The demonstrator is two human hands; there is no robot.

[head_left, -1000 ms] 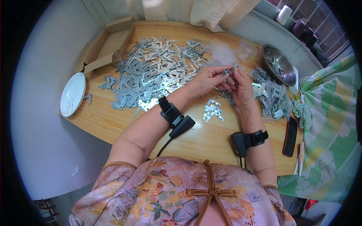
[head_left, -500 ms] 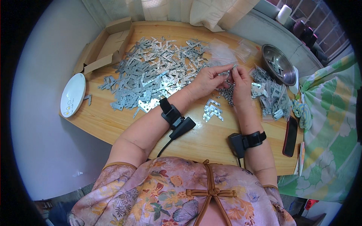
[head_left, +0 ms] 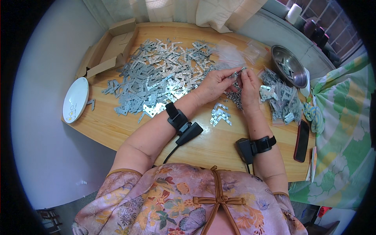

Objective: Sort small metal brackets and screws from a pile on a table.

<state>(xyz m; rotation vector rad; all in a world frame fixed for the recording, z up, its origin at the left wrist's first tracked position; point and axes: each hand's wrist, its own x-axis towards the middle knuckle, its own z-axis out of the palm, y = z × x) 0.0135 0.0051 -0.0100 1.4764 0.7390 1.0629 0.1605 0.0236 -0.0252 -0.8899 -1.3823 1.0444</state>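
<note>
My left hand (head_left: pixel 211 85) pinches a small metal corner bracket (head_left: pixel 235 74) above the table, right of centre. Against the bracket's far end my right hand (head_left: pixel 250 91) is closed, thumb and fingertips together. Whatever small piece lies between those fingertips is too hidden to name. Partly behind the hands lies a heap of small screws (head_left: pixel 235 98). Nearer to me, a small group of corner brackets (head_left: pixel 221 116) rests on the wood, with round screw heads showing in them. A large pile of loose flat corner brackets (head_left: pixel 156 76) spreads to the left of my hands.
Filled plastic bags (head_left: pixel 284 101) lie right of my hands, below a steel bowl (head_left: pixel 289 66) with brackets inside. Clear bags (head_left: pixel 229 55) lie at the back. Leftward are an open cardboard box (head_left: pixel 111 49) and a white plate (head_left: pixel 76 100). A phone (head_left: pixel 301 141) lies near the right edge.
The bracket has tilted slightly between my fingertips and shows more plainly. My right hand has shifted a little; both arms stay almost where they were.
</note>
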